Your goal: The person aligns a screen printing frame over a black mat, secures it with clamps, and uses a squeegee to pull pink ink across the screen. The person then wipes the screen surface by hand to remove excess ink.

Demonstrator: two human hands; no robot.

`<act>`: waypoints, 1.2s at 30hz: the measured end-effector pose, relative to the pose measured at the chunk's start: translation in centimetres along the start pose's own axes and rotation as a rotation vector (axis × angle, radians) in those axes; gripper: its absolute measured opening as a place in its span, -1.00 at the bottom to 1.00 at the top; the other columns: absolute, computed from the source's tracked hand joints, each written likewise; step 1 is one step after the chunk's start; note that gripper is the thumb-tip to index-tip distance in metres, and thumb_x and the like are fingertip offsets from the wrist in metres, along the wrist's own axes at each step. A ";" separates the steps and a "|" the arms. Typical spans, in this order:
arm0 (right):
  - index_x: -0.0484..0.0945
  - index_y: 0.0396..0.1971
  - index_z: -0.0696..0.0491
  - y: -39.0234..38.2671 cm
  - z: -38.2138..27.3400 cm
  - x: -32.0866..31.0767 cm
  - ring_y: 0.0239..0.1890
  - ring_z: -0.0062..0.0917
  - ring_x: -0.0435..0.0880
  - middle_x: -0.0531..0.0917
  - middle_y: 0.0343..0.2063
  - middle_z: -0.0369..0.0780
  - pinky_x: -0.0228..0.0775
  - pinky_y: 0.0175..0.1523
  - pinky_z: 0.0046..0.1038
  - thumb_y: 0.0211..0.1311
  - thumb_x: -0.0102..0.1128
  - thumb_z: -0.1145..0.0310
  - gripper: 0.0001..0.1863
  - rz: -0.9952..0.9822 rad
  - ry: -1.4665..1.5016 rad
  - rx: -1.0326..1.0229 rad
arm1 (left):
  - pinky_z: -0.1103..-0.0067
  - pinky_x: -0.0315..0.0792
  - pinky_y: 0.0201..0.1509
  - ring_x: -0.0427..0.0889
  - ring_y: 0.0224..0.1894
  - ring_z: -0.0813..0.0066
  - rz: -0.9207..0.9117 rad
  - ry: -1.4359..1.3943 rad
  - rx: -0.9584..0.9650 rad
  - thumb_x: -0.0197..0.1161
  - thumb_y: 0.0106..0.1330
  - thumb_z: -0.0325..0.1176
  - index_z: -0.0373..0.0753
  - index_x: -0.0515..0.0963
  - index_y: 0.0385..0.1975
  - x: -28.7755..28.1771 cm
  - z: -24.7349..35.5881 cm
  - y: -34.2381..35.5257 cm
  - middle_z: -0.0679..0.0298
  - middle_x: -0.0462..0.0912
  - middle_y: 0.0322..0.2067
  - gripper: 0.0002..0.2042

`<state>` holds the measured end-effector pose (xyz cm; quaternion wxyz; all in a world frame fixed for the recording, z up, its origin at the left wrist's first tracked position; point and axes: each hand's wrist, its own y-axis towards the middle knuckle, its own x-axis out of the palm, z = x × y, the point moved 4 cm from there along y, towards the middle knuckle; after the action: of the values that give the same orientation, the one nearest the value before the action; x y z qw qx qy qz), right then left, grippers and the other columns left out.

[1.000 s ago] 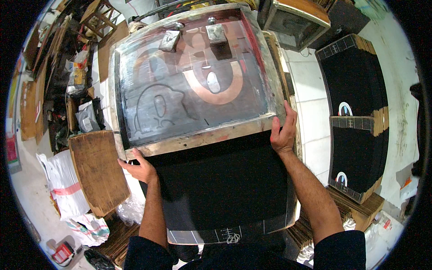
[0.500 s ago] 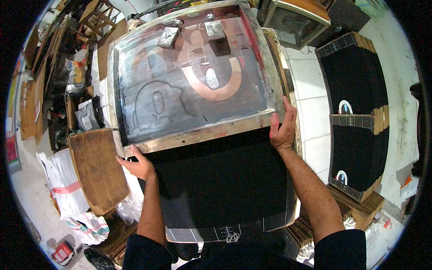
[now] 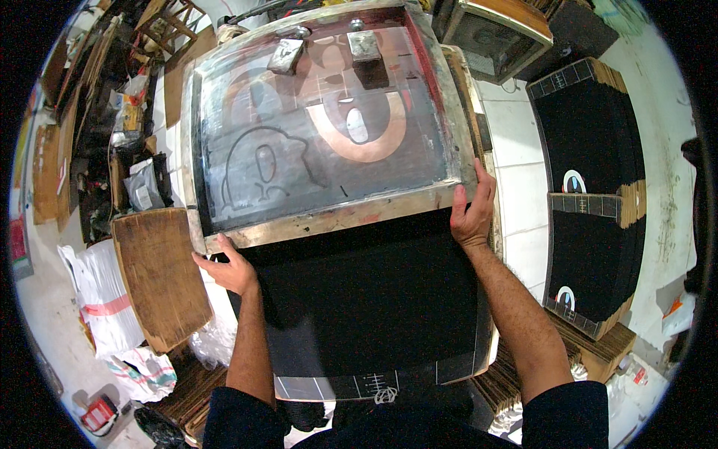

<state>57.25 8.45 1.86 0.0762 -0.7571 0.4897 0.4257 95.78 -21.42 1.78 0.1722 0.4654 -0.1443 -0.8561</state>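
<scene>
Fingers, left: we find the thumb and forefinger of the left hand [image 3: 236,275] spread apart, set at the near left corner of a weathered, pale wooden rectangular frame [image 3: 348,222] and holding it; the other fingers are hidden from us.
Fingers, right: we note the right hand [image 3: 473,224] at the near right corner, its thumb against the near rail and its fingers lying close together up the outer side, the corner held between.
Frame position: we place it centrally, over the far part of a large black flat panel [image 3: 366,314]; we cannot tell whether the two touch.
Mesh: we see a greyish translucent sheet [image 3: 299,206] stretched within the frame, showing a dark curved outline at left and a copper-coloured U-shape [image 3: 385,146] right of centre.
Far end: we record two small grey smeared blocks [image 3: 286,56] side by side.
Panel edge: we observe white lines and markings along the near border.
Right side: we count two black-topped stacks of brown-edged sheets [image 3: 591,254], one beyond the other, past white floor tiles [image 3: 520,191].
Left side: we list a worn brown wooden board [image 3: 163,280], tilted, beside white sacking with a red stripe [image 3: 105,303].
</scene>
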 end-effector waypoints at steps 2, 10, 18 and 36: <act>0.22 0.34 0.25 0.0 0.0 0.0 0.20 -0.03 0.39 0.42 0.14 0.11 0.21 0.35 -0.14 0.34 0.03 0.23 -0.36 -0.001 0.009 -0.008 | 0.16 0.21 0.40 0.32 0.32 -0.27 0.014 0.013 0.023 0.18 0.35 0.20 -0.56 0.14 0.34 -0.1 0.1 0.0 -0.36 0.32 0.27 -0.10; 0.22 0.34 0.24 0.0 0.0 0.1 0.20 -0.03 0.39 0.42 0.13 0.11 0.22 0.34 -0.13 0.33 0.03 0.24 -0.36 -0.004 -0.001 0.005 | 0.18 0.15 0.45 0.27 0.37 -0.23 -0.022 -0.017 -0.032 0.17 0.37 0.19 -0.55 0.11 0.37 -0.2 0.6 -0.2 -0.34 0.26 0.31 -0.10; 0.23 0.33 0.26 0.1 -0.1 0.0 0.18 -0.03 0.40 0.43 0.12 0.11 0.22 0.33 -0.13 0.31 0.03 0.25 -0.36 0.000 -0.010 -0.011 | 0.16 0.12 0.46 0.22 0.40 -0.22 0.014 0.018 -0.015 0.05 0.43 0.18 -0.48 -0.05 0.45 -0.1 -0.1 -0.1 -0.32 0.14 0.38 -0.11; 0.23 0.33 0.25 0.0 0.1 0.0 0.19 -0.01 0.41 0.43 0.12 0.12 0.26 0.32 -0.14 0.30 0.08 0.26 -0.35 0.004 -0.018 -0.004 | 0.17 0.10 0.48 0.18 0.42 -0.22 -0.007 -0.006 -0.024 0.02 0.45 0.17 -0.52 -0.01 0.42 0.1 -0.6 -0.1 -0.33 0.15 0.37 -0.13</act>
<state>57.17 8.52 1.76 0.0782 -0.7525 0.4897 0.4335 96.23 -21.40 1.35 0.1743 0.4615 -0.1331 -0.8596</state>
